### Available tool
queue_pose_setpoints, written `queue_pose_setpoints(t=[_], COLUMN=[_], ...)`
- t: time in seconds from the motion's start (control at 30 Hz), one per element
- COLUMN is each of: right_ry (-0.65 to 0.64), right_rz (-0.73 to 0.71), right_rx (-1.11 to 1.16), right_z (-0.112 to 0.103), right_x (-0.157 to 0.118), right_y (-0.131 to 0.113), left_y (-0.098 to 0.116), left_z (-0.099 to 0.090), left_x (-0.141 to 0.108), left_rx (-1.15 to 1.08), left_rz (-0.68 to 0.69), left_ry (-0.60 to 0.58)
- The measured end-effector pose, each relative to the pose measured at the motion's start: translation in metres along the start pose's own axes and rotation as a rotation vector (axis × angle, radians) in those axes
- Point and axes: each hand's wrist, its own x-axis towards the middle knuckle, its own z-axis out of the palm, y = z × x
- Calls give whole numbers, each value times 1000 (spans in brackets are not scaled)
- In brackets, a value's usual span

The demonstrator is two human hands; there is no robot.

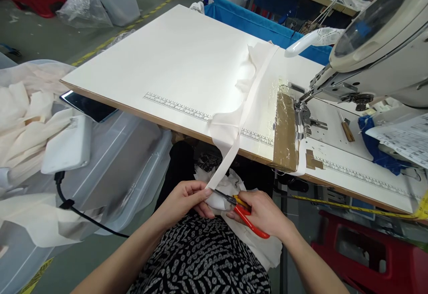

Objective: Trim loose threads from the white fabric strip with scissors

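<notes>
- L hand: thumb + fingers pinching lower end of cloth strip, prob. to keep it taut nr blades.
- R hand: fingers curled round handles of scissors, tips angled in just beside L thumb, prob. for close control.
- Position: cloth strip runs from far edge of counter, L of sewing machine, down over near edge; upper part lying flat-ish prob. takes wt.
- Can't tell if blades touch it.

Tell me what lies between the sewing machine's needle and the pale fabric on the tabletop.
Brown tape, then bare white tabletop; the head view shows this.
</notes>
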Motion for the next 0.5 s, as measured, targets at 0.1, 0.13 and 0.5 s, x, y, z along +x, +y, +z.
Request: queue_pose_setpoints(t=[0.1, 0.13, 0.5], right_ry=[22, 31, 54], right_rz=[14, 19, 9], right_rx=[-18, -38, -147], right_z=[1, 0, -4], right_x=[0, 0, 9], right_y=[1, 1, -12], left_y=[-1, -1, -5], left_z=[-1, -1, -4], left_x=[1, 1, 3], left_rx=[-6, -9, -32], left_rz=[4, 5, -14], left_ry=[-5, -6, -36])
